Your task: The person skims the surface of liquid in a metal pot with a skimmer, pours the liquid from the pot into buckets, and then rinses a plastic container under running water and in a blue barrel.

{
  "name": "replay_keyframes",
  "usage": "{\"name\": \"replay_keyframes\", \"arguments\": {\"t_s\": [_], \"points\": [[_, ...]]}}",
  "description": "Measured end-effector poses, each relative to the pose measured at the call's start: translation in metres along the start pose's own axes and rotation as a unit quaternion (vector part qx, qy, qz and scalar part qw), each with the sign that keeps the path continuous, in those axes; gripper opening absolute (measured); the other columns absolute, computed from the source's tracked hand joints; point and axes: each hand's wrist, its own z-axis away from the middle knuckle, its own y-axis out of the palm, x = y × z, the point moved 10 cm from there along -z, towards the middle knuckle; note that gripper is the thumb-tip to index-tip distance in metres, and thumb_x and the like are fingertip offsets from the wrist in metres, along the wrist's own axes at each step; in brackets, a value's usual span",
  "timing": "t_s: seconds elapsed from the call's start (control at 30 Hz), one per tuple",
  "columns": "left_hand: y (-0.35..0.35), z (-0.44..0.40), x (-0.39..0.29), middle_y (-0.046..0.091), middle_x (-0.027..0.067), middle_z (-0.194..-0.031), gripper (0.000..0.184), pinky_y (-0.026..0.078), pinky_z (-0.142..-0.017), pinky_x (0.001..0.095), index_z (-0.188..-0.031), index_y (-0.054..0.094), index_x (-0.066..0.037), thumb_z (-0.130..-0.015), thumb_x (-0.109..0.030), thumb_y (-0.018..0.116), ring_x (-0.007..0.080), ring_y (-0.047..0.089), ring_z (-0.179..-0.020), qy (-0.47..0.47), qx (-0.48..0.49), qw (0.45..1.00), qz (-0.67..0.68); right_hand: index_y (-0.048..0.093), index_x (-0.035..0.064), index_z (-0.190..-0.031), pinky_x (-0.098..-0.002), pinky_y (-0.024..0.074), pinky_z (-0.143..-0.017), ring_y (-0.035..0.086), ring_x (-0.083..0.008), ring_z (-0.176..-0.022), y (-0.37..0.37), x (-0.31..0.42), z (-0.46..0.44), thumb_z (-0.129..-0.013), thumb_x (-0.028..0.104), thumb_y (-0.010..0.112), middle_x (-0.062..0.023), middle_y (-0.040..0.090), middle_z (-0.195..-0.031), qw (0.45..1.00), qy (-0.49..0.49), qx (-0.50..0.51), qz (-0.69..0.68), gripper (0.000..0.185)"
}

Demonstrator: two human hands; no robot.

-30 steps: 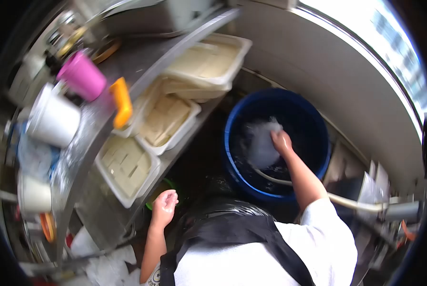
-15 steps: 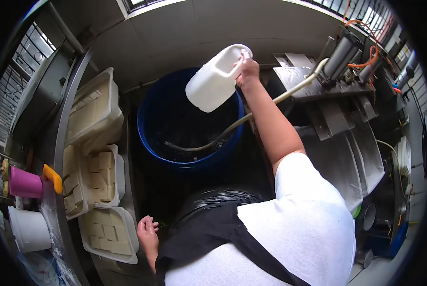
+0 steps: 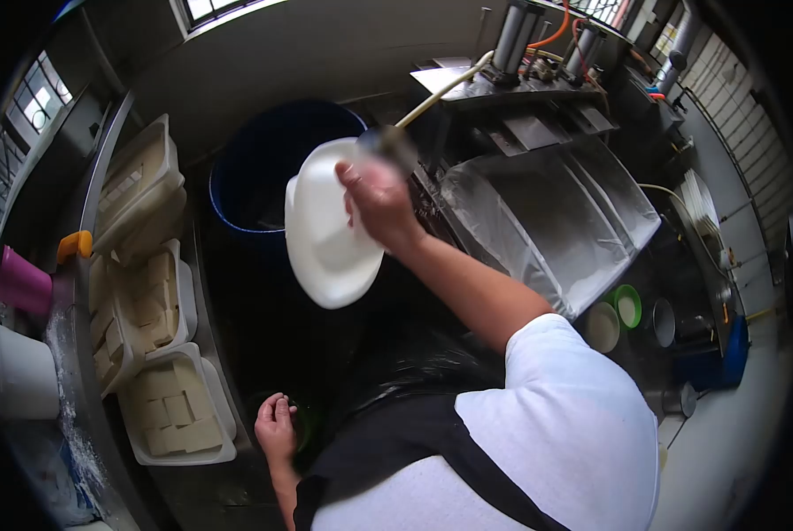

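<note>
My right hand [image 3: 380,199] is closed on a white plastic jug [image 3: 321,239], which has a cut-out opening in the earlier frame. The jug is tilted, in front of the blue barrel [image 3: 224,208], and covers part of the barrel's rim. My fingers are slightly smeared and hide where they grip. Low on the left, my left hand [image 3: 275,429] hangs beside the black apron [image 3: 387,442], its fingers curled together with nothing seen in them. White tubs [image 3: 224,420] of pale rectangular blocks [image 3: 177,411] stand to its left.
A pale hose [image 3: 445,91] runs past a metal press with cylinders [image 3: 511,44]. Below the press sits a plastic-lined metal trough [image 3: 547,230]. Along the left counter stand a white bucket [image 3: 23,376] and a pink container [image 3: 24,281]. Green-rimmed bowl [image 3: 626,305] and pots lie on the right.
My right hand has brought the jug down and nearer, from over the barrel, turning its opening out of sight. The view has swung right. My left hand stays low, fingers curled.
</note>
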Motion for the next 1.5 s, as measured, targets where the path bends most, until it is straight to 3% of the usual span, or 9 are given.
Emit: {"name": "replay_keyframes", "arguments": {"t_s": [0.13,0.3,0.43,0.7,0.77,0.83,0.97,1.17,1.5], "points": [[0.013,0.018,0.026,0.070,0.0051,-0.092,0.024,0.055,-0.072,0.0262,-0.115,0.067,0.005,-0.103,-0.015,0.064,0.0110,0.066,-0.079,0.034,0.047,0.998,-0.033,0.061,0.0073,-0.087,-0.0299,0.0481,-0.048,0.053,-0.0111,-0.056,0.006,-0.065,0.083,-0.099,0.047,0.067,-0.0012,0.054,-0.066,0.984,0.170,0.033,-0.034,0.042],[0.012,0.041,0.014,0.070,0.0058,-0.092,0.024,0.054,-0.073,0.0271,-0.113,0.068,0.005,-0.102,-0.016,0.064,0.0115,0.066,-0.076,0.088,0.037,0.990,-0.102,0.064,0.0040,-0.078,-0.0384,0.0473,-0.048,0.055,-0.0186,-0.054,-0.105,-0.137,0.094,-0.096,0.037,0.070,-0.0048,0.057,-0.067,0.919,0.341,-0.183,-0.076,0.038],[0.005,0.071,0.011,0.070,0.0054,-0.091,0.023,0.054,-0.072,0.0269,-0.112,0.069,0.004,-0.103,-0.016,0.064,0.0114,0.066,-0.076,0.092,0.020,0.989,-0.117,0.063,0.0043,-0.081,-0.0379,0.0481,-0.047,0.055,-0.0179,-0.050,-0.227,-0.155,0.011,-0.096,0.035,0.069,-0.0047,0.056,-0.066,0.906,0.215,-0.292,-0.218,0.034],[0.030,0.122,0.033,0.069,0.0051,-0.088,0.022,0.054,-0.070,0.0268,-0.109,0.069,0.004,-0.103,-0.016,0.063,0.0111,0.066,-0.073,0.063,0.003,0.987,-0.151,0.063,0.0029,-0.085,-0.0347,0.0506,-0.057,0.059,-0.0163,-0.056,-0.206,-0.018,0.039,-0.099,0.043,0.068,-0.0058,0.062,-0.066,0.968,-0.018,-0.200,0.153,0.043],[0.048,0.129,0.035,0.068,0.0050,-0.086,0.022,0.054,-0.070,0.0268,-0.108,0.069,0.004,-0.103,-0.016,0.063,0.0113,0.066,-0.073,0.062,0.002,0.985,-0.160,0.062,-0.0042,-0.083,-0.0502,0.0526,-0.065,0.069,-0.0460,-0.073,-0.206,0.011,0.077,-0.097,0.047,0.066,-0.0283,0.069,-0.077,0.948,-0.081,-0.198,0.234,0.054],[0.075,0.140,0.031,0.068,0.0049,-0.086,0.022,0.054,-0.071,0.0269,-0.108,0.069,0.004,-0.102,-0.016,0.063,0.0114,0.066,-0.074,0.065,0.016,0.984,-0.163,0.060,-0.0048,-0.082,-0.0517,0.0513,-0.067,0.065,-0.0529,-0.077,-0.216,0.025,0.110,-0.097,0.046,0.066,-0.0308,0.067,-0.078,0.957,-0.076,-0.159,0.233,0.053],[0.137,0.158,0.021,0.068,0.0049,-0.086,0.022,0.054,-0.071,0.0270,-0.108,0.069,0.004,-0.102,-0.016,0.063,0.0116,0.066,-0.075,0.062,0.050,0.980,-0.182,0.060,0.0021,-0.081,-0.0381,0.0486,-0.053,0.059,-0.0178,-0.057,-0.272,-0.005,0.157,-0.100,0.046,0.065,-0.0086,0.060,-0.064,0.993,0.045,-0.104,0.044,0.048],[0.223,0.202,-0.004,0.070,0.0075,-0.088,0.024,0.054,-0.072,0.0280,-0.111,0.069,0.005,-0.102,-0.016,0.063,0.0131,0.066,-0.075,0.101,0.081,0.964,-0.230,0.061,0.0039,-0.090,-0.0337,0.0446,-0.041,0.049,-0.0132,-0.047,-0.429,-0.014,0.210,-0.097,0.047,0.066,-0.0027,0.052,-0.064,0.924,0.232,-0.245,-0.179,0.044],[0.254,0.266,0.003,0.071,0.0090,-0.086,0.026,0.054,-0.073,0.0298,-0.112,0.069,0.006,-0.101,-0.017,0.063,0.0151,0.066,-0.076,0.110,0.079,0.954,-0.267,0.055,0.0075,-0.093,-0.0285,0.0376,-0.045,0.042,-0.0125,-0.046,-0.615,0.002,0.203,-0.101,0.045,0.058,0.0016,0.043,-0.058,0.862,0.164,-0.365,-0.311,0.038]]}}
